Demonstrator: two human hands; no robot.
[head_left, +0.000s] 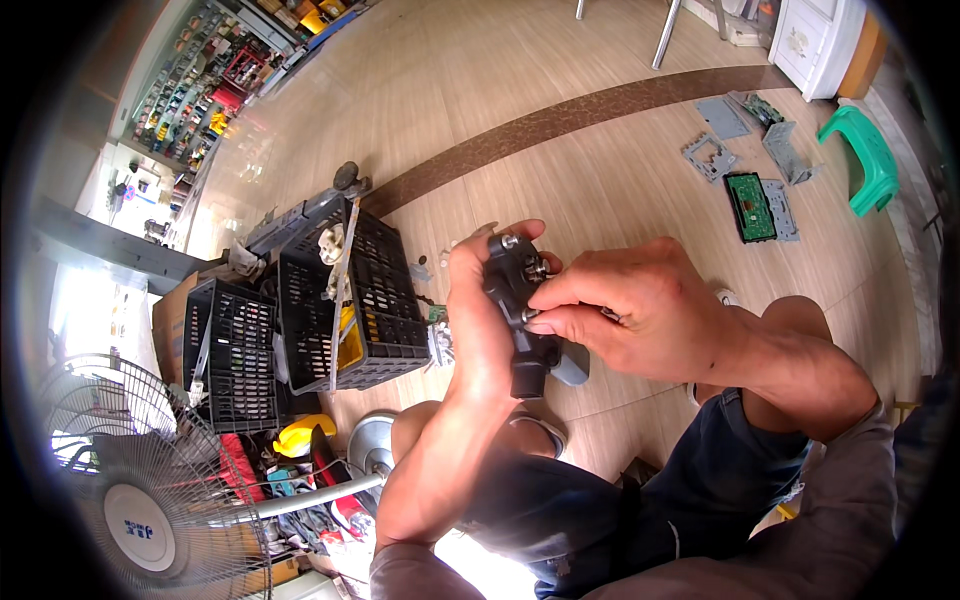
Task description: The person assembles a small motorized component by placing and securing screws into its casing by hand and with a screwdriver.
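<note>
In front of my lap, my left hand [478,325] is wrapped round a black plastic device [512,280], whose exact kind I cannot make out. Small metal fittings show along its upper right side, and a rounded grey part [571,365] lies by its lower end. From the right, my right hand [650,305] reaches to the device. Its thumb and forefinger are pinched together against the device's right side. Whatever sits between those fingertips is mostly hidden.
Black plastic crates [390,300] stand on the left, with a fan [140,520] nearer me. On the tiled floor at the right lie a green circuit board [757,208] and several grey metal plates [722,117]. Beside them stands a green plastic stool [866,160].
</note>
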